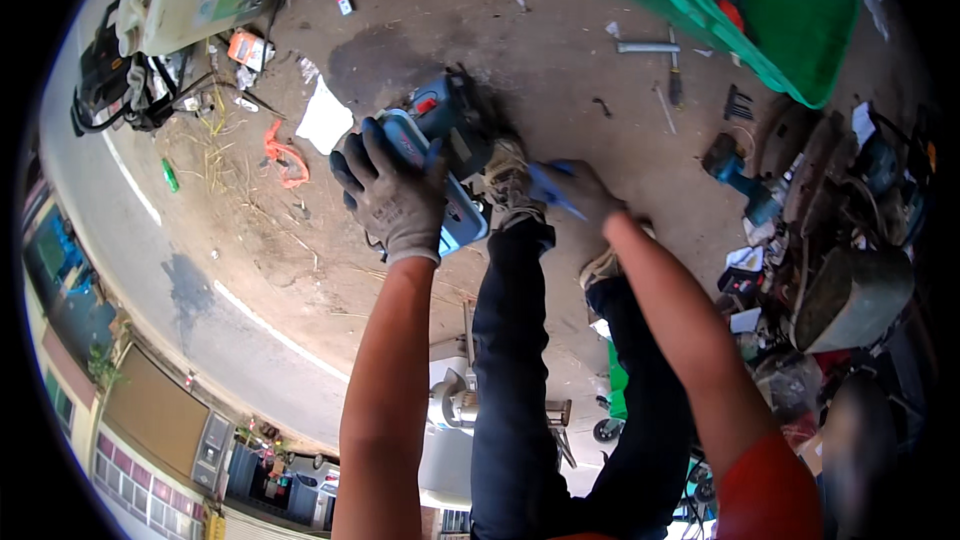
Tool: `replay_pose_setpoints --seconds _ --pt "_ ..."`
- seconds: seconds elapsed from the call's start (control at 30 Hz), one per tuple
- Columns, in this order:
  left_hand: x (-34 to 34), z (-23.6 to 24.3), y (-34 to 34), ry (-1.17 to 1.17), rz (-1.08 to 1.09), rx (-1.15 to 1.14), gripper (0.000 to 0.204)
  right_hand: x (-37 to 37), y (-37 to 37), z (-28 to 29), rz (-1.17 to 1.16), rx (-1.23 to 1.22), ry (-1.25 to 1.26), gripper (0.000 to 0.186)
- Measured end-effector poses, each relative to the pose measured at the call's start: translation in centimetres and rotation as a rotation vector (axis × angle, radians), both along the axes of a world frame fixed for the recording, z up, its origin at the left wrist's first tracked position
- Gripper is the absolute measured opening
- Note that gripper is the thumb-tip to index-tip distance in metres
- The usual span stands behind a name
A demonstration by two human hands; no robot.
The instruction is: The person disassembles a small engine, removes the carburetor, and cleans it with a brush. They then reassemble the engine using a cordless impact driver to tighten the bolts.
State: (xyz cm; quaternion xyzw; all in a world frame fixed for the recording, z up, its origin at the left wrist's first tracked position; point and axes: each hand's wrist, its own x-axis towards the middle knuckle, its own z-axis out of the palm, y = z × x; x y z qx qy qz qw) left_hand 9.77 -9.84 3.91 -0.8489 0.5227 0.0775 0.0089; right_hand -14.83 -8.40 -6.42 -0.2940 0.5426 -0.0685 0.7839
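My left hand (398, 195), in a grey glove with dark fingertips, lies over a blue-grey power tool (455, 125) on the ground. Its fingers are spread across the tool's light-blue frame (463, 223), and the thumb stands apart. A red part shows on the tool's dark body, which sits beside my boot (508, 178). To the right of that boot, my gloved right hand (580, 192) is blurred. Blue shows at its fingers; whether this is glove coating or something held, I cannot make out.
At the upper right stands a green bin (790, 30) with items inside. A screwdriver (675, 85) and a metal bar (648, 47) lie below it. A blue cordless drill (740, 178) rests by piled scrap on the right. White paper (325, 118) and an orange strap (286, 156) lie left.
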Motion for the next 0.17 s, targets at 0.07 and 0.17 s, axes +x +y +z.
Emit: replay_pose_setpoints --seconds 0.07,0.17 --pt "-0.2 -0.4 -0.7 -0.009 -0.012 -0.017 0.098 4.0 -0.3 -2.9 0.129 -0.143 0.132 0.04" --pt "-0.1 0.5 1.1 -0.021 0.011 0.004 0.099 4.6 1.2 -0.1 0.32 -0.296 0.299 0.042"
